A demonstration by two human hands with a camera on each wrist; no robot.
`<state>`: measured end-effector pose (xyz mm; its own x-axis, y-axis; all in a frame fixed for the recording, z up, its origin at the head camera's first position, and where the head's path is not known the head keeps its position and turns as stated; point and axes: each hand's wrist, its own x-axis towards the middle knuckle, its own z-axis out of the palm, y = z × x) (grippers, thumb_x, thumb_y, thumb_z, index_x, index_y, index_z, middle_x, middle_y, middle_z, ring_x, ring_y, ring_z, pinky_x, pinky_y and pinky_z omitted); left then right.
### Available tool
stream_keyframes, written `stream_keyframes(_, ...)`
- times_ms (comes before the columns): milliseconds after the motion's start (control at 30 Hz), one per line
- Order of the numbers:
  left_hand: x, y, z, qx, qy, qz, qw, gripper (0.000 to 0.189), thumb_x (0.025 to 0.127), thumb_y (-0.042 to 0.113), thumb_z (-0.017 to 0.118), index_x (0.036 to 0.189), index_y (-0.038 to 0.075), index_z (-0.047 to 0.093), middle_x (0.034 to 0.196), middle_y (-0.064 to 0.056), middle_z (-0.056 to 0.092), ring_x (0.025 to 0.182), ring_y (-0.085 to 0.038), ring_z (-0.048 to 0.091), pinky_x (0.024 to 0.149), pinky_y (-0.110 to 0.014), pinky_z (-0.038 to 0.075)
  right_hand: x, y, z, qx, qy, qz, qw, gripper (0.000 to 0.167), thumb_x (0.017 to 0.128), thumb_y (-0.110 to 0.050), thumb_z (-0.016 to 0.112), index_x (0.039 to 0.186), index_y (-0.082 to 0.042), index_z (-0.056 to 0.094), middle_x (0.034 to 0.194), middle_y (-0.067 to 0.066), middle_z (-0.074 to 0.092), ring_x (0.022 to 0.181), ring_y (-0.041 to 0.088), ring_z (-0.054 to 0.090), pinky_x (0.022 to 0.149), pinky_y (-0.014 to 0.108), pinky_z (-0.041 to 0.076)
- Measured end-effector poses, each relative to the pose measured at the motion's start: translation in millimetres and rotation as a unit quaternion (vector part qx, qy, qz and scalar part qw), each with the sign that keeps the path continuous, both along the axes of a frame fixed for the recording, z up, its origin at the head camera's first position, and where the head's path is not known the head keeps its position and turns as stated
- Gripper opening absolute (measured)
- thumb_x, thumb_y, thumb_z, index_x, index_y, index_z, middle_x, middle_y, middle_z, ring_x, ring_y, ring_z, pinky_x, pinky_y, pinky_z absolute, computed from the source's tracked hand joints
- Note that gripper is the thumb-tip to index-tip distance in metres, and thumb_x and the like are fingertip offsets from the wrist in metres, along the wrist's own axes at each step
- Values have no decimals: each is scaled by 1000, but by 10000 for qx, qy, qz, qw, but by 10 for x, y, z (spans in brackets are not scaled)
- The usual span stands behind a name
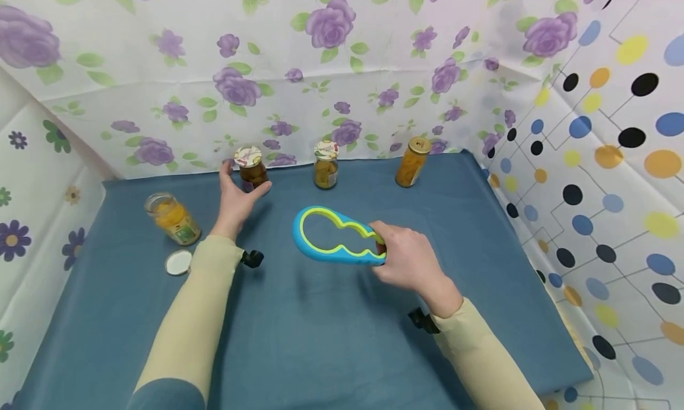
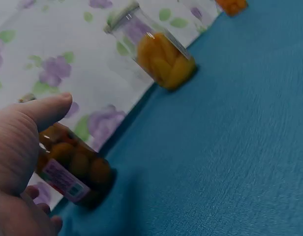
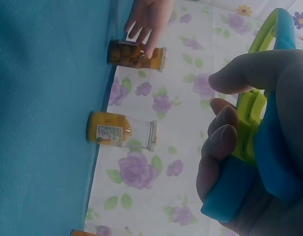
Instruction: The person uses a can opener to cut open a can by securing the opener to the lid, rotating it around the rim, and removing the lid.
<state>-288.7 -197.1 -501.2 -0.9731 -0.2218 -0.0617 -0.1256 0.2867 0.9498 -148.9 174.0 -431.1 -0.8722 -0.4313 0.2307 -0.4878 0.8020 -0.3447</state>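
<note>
My left hand reaches to a lidded jar of dark round fruit by the back wall, thumb and fingers spread to either side of it. In the left wrist view the thumb stretches out in front of this jar, and the fingers are loosely bent below. With curled fingers, my right hand grips the handle end of a blue and lime-green jar opener. Its wide loop points left, held above the table. The right wrist view shows fingers wrapped round the jar opener.
A lidded jar of yellow fruit stands at the back middle, and a jar of orange fruit at the back right. On the left stands an open jar of yellow fruit, a white lid beside it. Patterned cloth walls border the blue table.
</note>
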Motion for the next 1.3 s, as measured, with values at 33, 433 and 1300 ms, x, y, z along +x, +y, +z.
stream_keyframes(33, -38, 3, -16, 15, 1, -26, 10000, 114, 96, 38, 82, 171, 24, -2, 178, -11, 3, 163, -33, 13, 128, -51, 22, -1, 0, 0, -2, -1, -8, 10000, 37, 75, -11, 84, 109, -13, 68, 73, -10, 54, 61, 12, 50, 55, 32, 45)
stream_keyframes(433, -268, -23, -68, 244, -231, -37, 9994, 112, 96, 37, 82, 171, 22, 1, 173, -15, 22, 158, -32, 28, 125, -50, 30, -20, 8, -5, 27, -21, -47, 10000, 39, 76, -12, 85, 111, -13, 69, 74, -9, 55, 62, 12, 50, 55, 32, 45)
stream_keyframes(1300, -412, 28, -66, -409, -274, -34, 9988, 93, 98, 37, 80, 169, 13, 24, 167, -17, 37, 154, -36, 37, 125, -53, 31, -56, 18, -75, -121, -164, -14, 9998, 35, 76, -9, 82, 108, -13, 67, 74, -8, 54, 61, 12, 50, 55, 32, 44)
